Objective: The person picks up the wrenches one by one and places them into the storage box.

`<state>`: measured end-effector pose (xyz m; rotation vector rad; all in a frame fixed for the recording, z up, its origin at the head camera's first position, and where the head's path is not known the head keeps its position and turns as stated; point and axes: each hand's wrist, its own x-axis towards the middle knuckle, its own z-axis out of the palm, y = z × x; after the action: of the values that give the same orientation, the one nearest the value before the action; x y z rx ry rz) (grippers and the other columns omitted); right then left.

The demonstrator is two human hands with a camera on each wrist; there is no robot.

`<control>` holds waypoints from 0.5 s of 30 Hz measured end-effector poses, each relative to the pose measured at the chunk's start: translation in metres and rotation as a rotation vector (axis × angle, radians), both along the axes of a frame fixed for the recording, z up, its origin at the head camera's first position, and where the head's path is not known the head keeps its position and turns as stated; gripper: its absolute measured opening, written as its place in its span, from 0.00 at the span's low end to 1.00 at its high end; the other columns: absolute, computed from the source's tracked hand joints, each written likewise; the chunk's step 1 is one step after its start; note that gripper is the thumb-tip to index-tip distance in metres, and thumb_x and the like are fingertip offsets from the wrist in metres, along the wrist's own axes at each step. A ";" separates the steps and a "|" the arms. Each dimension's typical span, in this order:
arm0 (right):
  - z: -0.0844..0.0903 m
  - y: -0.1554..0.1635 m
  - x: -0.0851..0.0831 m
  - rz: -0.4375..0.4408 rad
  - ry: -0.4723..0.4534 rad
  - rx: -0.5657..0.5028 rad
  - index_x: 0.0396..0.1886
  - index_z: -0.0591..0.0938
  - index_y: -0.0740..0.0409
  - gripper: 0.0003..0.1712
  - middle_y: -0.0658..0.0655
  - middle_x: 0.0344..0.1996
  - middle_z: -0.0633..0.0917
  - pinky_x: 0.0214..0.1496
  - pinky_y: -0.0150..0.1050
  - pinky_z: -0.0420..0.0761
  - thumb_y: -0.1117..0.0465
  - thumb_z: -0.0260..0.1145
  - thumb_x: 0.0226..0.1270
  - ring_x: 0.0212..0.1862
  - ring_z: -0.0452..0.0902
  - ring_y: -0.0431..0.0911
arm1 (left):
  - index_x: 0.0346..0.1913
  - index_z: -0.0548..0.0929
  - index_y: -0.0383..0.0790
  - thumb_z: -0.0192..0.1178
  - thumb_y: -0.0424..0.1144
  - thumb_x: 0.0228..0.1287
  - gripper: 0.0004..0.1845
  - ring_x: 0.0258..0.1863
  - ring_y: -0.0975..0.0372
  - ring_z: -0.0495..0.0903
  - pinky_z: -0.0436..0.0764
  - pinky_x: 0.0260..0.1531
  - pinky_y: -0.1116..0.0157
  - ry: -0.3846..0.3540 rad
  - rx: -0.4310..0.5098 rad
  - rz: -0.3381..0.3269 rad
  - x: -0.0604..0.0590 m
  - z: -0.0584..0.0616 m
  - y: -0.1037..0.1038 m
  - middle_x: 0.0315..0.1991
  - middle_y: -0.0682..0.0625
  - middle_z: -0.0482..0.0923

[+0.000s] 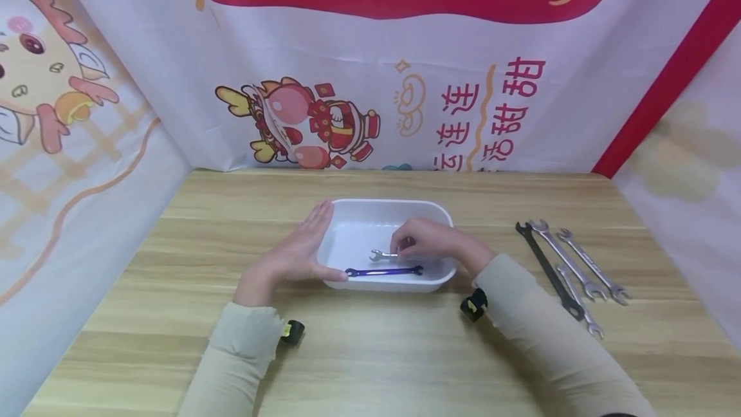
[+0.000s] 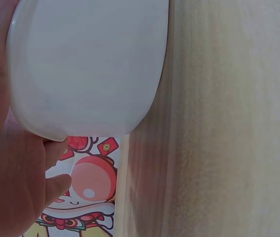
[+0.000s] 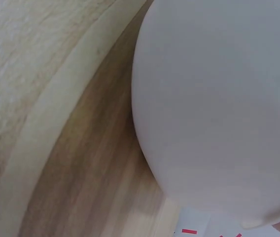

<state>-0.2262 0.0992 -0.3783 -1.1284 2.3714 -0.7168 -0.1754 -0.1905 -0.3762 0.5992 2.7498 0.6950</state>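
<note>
Bright, even light; soft shadows; both wrist views blurred.

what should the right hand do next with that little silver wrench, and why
Probably lower and release it. The right hand pinches the small silver wrench just over the floor of the white tray, beside the blue wrench, while the left hand rests flat against the tray's side.

Open tabletop before tray
</note>
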 end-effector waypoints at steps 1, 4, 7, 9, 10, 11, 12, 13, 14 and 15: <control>0.000 0.000 0.000 -0.004 0.000 0.006 0.38 0.88 0.52 0.06 0.46 0.32 0.88 0.47 0.32 0.81 0.65 0.69 0.63 0.37 0.79 0.36 | 0.80 0.34 0.41 0.74 0.67 0.42 0.75 0.81 0.53 0.30 0.45 0.78 0.45 0.001 0.002 -0.002 0.000 0.000 0.000 0.82 0.49 0.26; -0.001 -0.001 0.000 -0.008 -0.007 0.023 0.38 0.88 0.51 0.06 0.45 0.33 0.88 0.47 0.32 0.81 0.64 0.69 0.63 0.37 0.79 0.36 | 0.80 0.34 0.40 0.74 0.67 0.42 0.75 0.81 0.54 0.29 0.45 0.78 0.46 0.000 0.001 -0.004 -0.001 0.000 -0.001 0.82 0.49 0.25; -0.001 -0.003 0.000 -0.006 -0.027 0.034 0.38 0.88 0.50 0.06 0.45 0.32 0.87 0.47 0.33 0.81 0.64 0.69 0.64 0.37 0.79 0.37 | 0.80 0.34 0.40 0.74 0.69 0.42 0.75 0.81 0.53 0.29 0.45 0.78 0.46 0.000 -0.001 -0.006 -0.001 0.000 -0.002 0.82 0.49 0.26; -0.001 -0.004 0.001 -0.004 -0.041 0.047 0.38 0.88 0.50 0.06 0.45 0.32 0.87 0.48 0.34 0.81 0.64 0.68 0.64 0.37 0.79 0.37 | 0.80 0.34 0.40 0.73 0.71 0.41 0.75 0.81 0.53 0.30 0.46 0.78 0.46 -0.001 -0.002 -0.008 -0.001 0.000 -0.002 0.82 0.49 0.26; -0.001 -0.005 0.001 -0.004 -0.045 0.053 0.37 0.88 0.51 0.06 0.45 0.31 0.87 0.48 0.34 0.81 0.65 0.68 0.64 0.37 0.79 0.37 | 0.80 0.34 0.40 0.72 0.71 0.41 0.76 0.81 0.53 0.30 0.46 0.78 0.46 -0.003 0.001 -0.008 -0.001 0.000 -0.002 0.82 0.49 0.26; -0.002 -0.005 0.001 -0.007 -0.048 0.059 0.37 0.88 0.51 0.06 0.45 0.31 0.86 0.48 0.34 0.81 0.65 0.68 0.64 0.37 0.79 0.37 | 0.80 0.34 0.41 0.72 0.72 0.40 0.76 0.81 0.53 0.30 0.46 0.78 0.46 -0.003 0.002 -0.010 -0.001 0.000 -0.002 0.82 0.49 0.26; -0.003 -0.006 0.001 -0.008 -0.050 0.065 0.37 0.88 0.51 0.06 0.45 0.30 0.86 0.48 0.34 0.81 0.65 0.68 0.64 0.37 0.79 0.37 | 0.80 0.34 0.41 0.71 0.73 0.40 0.76 0.81 0.53 0.30 0.46 0.78 0.46 -0.004 0.003 -0.011 -0.001 0.000 -0.002 0.82 0.49 0.26; -0.003 -0.006 0.002 -0.011 -0.053 0.067 0.37 0.88 0.50 0.06 0.45 0.30 0.86 0.48 0.34 0.81 0.65 0.68 0.64 0.37 0.79 0.37 | 0.80 0.34 0.41 0.71 0.73 0.40 0.76 0.81 0.53 0.30 0.46 0.78 0.45 -0.004 0.004 -0.012 -0.001 0.001 -0.002 0.82 0.49 0.26; -0.004 -0.006 0.002 -0.011 -0.051 0.069 0.36 0.88 0.50 0.06 0.45 0.30 0.86 0.48 0.34 0.81 0.66 0.68 0.64 0.37 0.79 0.37 | 0.80 0.34 0.41 0.71 0.73 0.40 0.76 0.81 0.53 0.30 0.46 0.78 0.45 -0.004 0.005 -0.011 -0.001 0.001 -0.002 0.82 0.49 0.26; -0.004 -0.006 0.002 -0.012 -0.050 0.070 0.36 0.88 0.50 0.06 0.45 0.30 0.86 0.49 0.35 0.81 0.66 0.68 0.64 0.37 0.79 0.37 | 0.80 0.34 0.41 0.71 0.73 0.40 0.76 0.81 0.53 0.30 0.46 0.78 0.45 -0.004 0.006 -0.011 -0.001 0.001 -0.002 0.82 0.50 0.26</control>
<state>-0.2244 0.0930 -0.3825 -1.0554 2.3446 -0.6533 -0.1762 -0.1926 -0.3751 0.6125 2.7399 0.7016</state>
